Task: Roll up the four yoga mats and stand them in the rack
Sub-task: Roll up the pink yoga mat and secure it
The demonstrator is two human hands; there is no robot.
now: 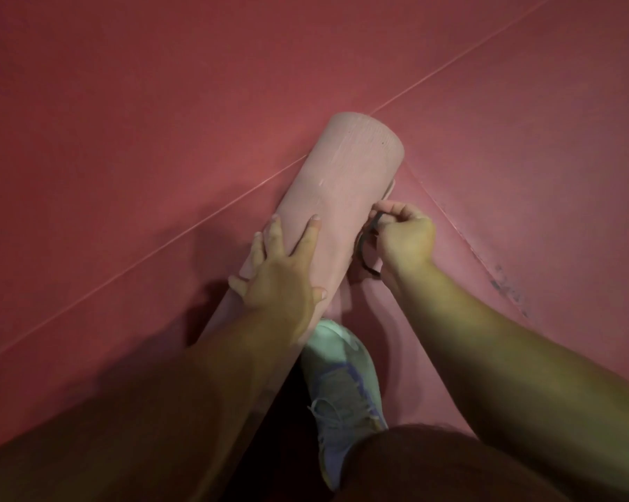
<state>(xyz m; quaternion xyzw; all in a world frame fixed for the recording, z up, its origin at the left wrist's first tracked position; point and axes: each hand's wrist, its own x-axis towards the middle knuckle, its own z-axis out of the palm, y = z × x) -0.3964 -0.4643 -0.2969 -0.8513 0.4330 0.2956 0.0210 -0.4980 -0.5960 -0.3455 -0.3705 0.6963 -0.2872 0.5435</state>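
Evidently the rolled mat (pixel 342 197) is pinned flat-handed on the floor (pixel 124 103), near a seam, by the left hand (pixel 280 277) so it cannot unroll, while a dark band (pixel 365 248) is pinched in the right hand (pixel 403 237), probably for binding it.

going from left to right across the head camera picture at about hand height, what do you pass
Red floor mat → left hand resting on the rolled pink mat → dark band → right hand pinching that band → red floor mat again.

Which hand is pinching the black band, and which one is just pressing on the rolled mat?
The right hand pinches the black band; the left hand lies with straight fingers on the rolled pink mat.
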